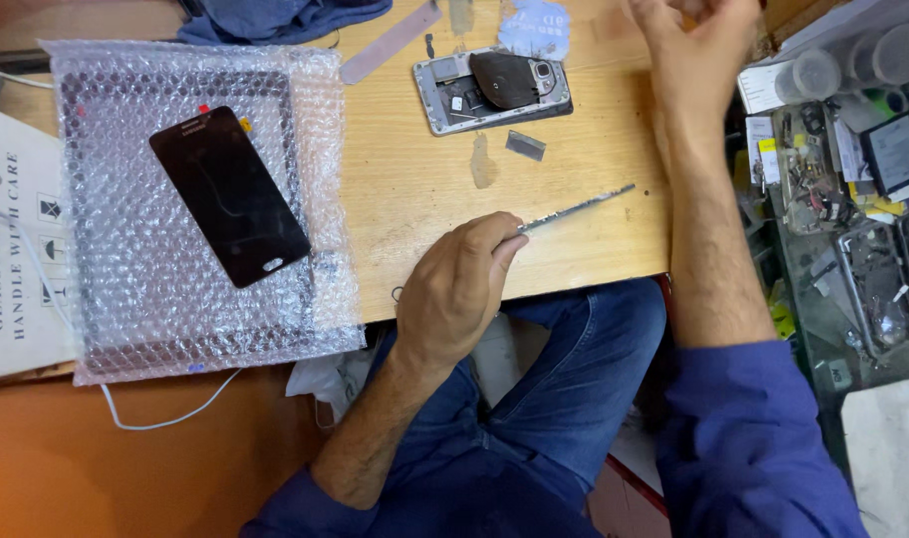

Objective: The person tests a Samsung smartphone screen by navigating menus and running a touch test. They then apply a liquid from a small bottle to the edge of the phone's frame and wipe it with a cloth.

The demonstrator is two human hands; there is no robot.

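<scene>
Beside the opened phone body [492, 90] on the counter [414, 189], work looks part done: its black screen panel [229, 195] already lies apart on bubble wrap [135, 289]. Left hand [459, 289] pinches a thin metal strip [574, 210]; right hand [693, 50], beyond the phone, is cut off, its grip unclear

Our view: light wooden surface [424, 189]. On it we see bubble-wrap sheet [126, 299] at left, black phone screen [230, 196] lying on top. Opened phone body [492, 90], back off, near far edge. Small grey metal piece [525, 145] just beside it. Grey strip [389, 43] and blue cloth [275, 18] at far edge. White cardboard box [11, 249] under wrap's left side; white cable [165, 418] trailing below.
</scene>
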